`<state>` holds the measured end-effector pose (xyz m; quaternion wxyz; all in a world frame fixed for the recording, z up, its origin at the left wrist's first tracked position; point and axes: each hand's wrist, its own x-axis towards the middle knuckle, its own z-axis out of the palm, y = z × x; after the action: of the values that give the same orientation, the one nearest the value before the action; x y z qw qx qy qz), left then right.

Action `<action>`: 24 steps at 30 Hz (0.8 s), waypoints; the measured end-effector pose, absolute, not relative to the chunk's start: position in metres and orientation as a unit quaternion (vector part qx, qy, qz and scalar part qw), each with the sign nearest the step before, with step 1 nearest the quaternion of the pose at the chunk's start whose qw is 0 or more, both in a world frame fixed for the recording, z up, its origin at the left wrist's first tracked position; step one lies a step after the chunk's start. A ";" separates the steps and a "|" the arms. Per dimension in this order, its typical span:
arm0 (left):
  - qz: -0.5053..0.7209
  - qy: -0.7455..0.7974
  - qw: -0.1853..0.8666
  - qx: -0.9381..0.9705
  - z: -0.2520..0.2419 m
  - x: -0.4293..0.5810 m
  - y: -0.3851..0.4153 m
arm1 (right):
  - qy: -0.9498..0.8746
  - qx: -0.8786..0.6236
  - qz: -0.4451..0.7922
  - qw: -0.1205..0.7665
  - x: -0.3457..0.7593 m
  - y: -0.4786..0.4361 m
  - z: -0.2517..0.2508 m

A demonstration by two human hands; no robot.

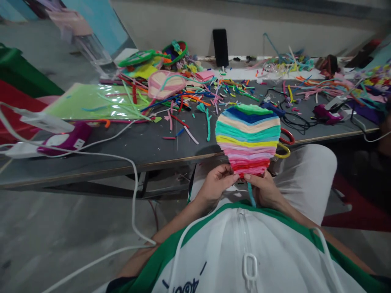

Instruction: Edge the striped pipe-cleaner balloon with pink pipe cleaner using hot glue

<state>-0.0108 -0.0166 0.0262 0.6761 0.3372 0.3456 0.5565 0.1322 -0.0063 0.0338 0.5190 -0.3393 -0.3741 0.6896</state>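
There are one striped piece (248,140), one upright black phone (220,47), one pink-topped bottle (91,47) and two purple devices (65,140) (327,115).

Striped panel (248,140), bands from far to near: green, dark blue, light blue, cream, turquoise, yellow, pink and lilac, red, pink. To its left, pad (161,90): pink-and-cream stripes; sheet (82,103): pale green. Tabletop (146,144): dark grey. Shirt (220,248): white, green trim, dark lettering.

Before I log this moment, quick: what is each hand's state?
Left hand: closed, thumb and fingers holding the striped piece at its bottom end.
Right hand: closed, holding the same piece, also at the bottom.
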 end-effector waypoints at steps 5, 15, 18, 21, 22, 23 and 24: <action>0.551 0.371 0.680 0.310 0.024 -0.008 -0.018 | -0.393 -0.314 0.704 0.501 0.133 -0.006 0.031; 0.539 0.386 0.698 0.272 0.020 -0.007 -0.018 | -0.384 -0.317 0.719 0.484 0.132 -0.003 0.024; 0.536 0.393 0.693 0.278 0.021 -0.008 -0.018 | -0.372 -0.298 0.728 0.493 0.132 -0.003 0.027; 0.530 0.403 0.691 0.282 0.020 -0.007 -0.017 | -0.365 -0.278 0.741 0.490 0.132 -0.002 0.027; 0.529 0.404 0.690 0.285 0.019 -0.007 -0.016 | -0.366 -0.274 0.745 0.485 0.132 -0.002 0.027; 0.529 0.403 0.689 0.288 0.018 -0.007 -0.015 | -0.368 -0.272 0.750 0.479 0.132 -0.001 0.026; 0.530 0.403 0.688 0.289 0.017 -0.007 -0.014 | -0.367 -0.275 0.752 0.474 0.132 0.000 0.025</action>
<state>-0.0071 -0.0136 0.0167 0.6882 0.2891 0.4026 0.5299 0.1323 -0.0005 0.0251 0.4742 -0.2750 -0.3670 0.7515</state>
